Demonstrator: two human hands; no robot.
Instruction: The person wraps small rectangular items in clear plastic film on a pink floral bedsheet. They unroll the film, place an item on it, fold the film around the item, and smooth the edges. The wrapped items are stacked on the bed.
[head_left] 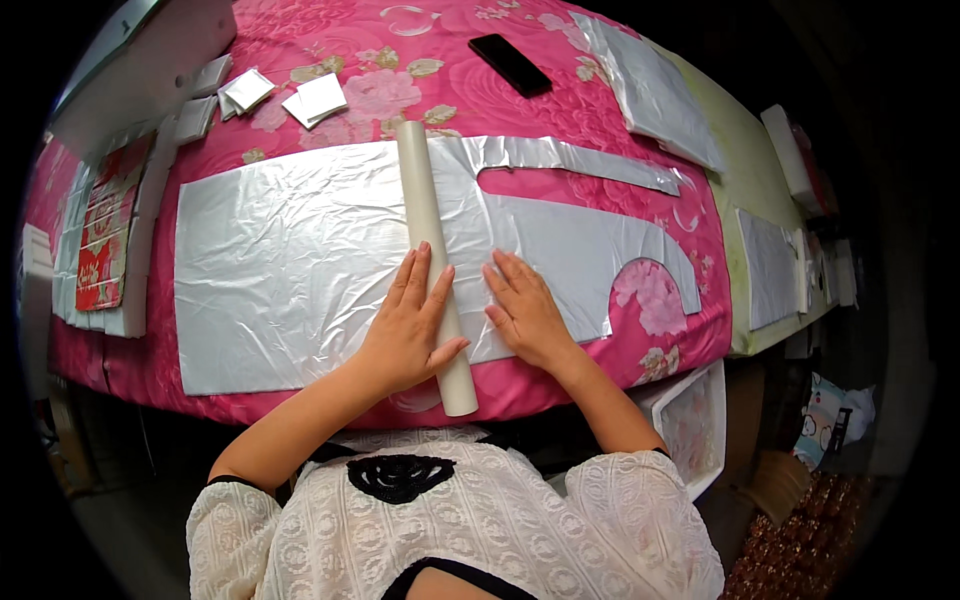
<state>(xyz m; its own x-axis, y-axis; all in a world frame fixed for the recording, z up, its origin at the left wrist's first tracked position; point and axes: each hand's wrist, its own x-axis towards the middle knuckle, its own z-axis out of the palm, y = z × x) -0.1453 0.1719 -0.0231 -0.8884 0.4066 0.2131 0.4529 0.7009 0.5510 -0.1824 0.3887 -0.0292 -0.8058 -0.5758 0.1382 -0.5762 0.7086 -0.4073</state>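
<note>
A thin silvery-white plastic sheet (290, 250) shaped like a disposable apron is spread flat, with long strips and a rounded cut-out at its right end. Across it lies a pale cream tube (422, 190), its near end reaching past the sheet's front edge. My left hand (408, 330) rests on the lower half of the tube, fingers stretched out and spread, thumb over it. To the right of the tube, my right hand (530, 315) lies flat on the sheet with its fingers extended. Neither hand grips anything.
A pink floral cloth (400, 60) covers the table. Small folded white packets (320, 97) lie at the far left, near a stack of packets with a red printed wrapper (115, 225). A black phone (510, 65) and a folded plastic stack (650, 90) lie farther back; a white bin (695, 425) stands below right.
</note>
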